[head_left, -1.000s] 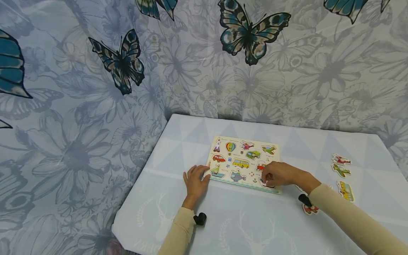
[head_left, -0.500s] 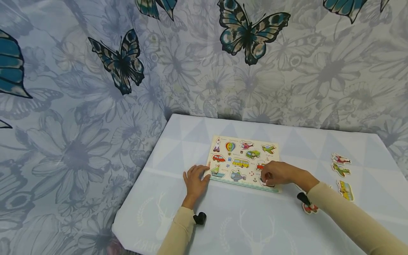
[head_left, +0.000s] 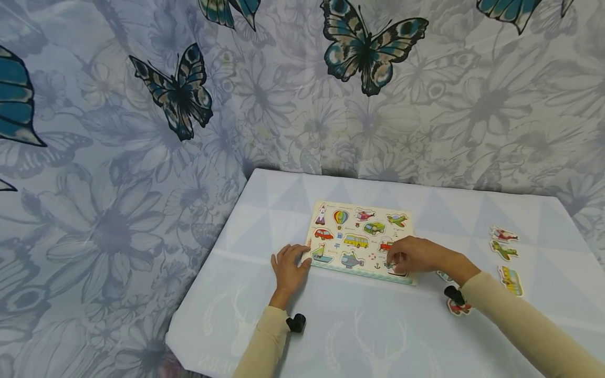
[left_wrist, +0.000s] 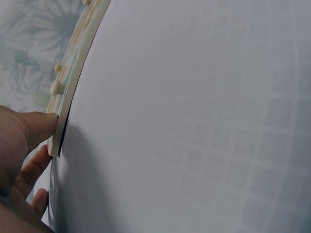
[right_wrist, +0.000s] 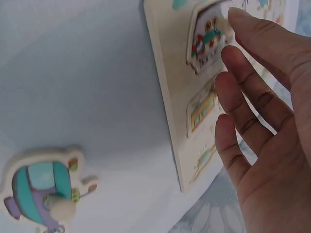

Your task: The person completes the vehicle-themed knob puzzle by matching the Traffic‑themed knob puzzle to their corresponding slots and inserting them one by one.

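Note:
A wooden picture puzzle board with vehicle pictures lies on the table. At its front left corner, my left hand touches the edge with thumb and fingertips; in the left wrist view the thumb presses the board's edge. Over the front right corner, my right hand pinches a ship puzzle piece by its small knob. That piece sits at its spot on the board, slightly tilted in the right wrist view. Its knob is partly hidden by the fingertips.
To the right lie loose pieces: a helicopter, a green plane, a yellow bus and a red piece under the right wrist. A turquoise and purple piece lies near the board. A butterfly-patterned wall stands behind the table.
My right hand and wrist have shifted very slightly at the board's corner, showing a little more of the loose piece beneath the wrist. The left hand stays in place.

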`<state>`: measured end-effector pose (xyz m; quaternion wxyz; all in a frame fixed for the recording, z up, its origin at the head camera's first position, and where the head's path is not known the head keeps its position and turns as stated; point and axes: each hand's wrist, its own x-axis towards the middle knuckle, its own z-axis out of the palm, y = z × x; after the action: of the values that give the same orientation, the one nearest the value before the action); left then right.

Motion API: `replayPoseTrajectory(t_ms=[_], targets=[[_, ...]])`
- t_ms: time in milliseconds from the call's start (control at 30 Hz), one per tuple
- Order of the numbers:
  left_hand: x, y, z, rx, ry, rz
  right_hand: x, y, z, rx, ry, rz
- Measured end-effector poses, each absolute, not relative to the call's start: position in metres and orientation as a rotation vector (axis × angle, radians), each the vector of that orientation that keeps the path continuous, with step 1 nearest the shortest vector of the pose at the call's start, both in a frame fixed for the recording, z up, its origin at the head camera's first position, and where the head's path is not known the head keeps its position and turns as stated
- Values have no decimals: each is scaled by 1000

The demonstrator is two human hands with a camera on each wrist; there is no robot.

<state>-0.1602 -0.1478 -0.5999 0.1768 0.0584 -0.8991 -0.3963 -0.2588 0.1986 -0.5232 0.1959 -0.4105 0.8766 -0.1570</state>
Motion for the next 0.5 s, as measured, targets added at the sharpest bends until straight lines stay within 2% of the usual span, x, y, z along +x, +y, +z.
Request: replayPoseTrajectory(t_ms=[267, 500], targets=[[-160, -147, -599, 173, -2558, -1137, -259, 230, -504, -1132, 2576, -481], [-158, -147, -596, 166, -2546, -1157, -261, 258, -508, -1051, 2606, -453]])
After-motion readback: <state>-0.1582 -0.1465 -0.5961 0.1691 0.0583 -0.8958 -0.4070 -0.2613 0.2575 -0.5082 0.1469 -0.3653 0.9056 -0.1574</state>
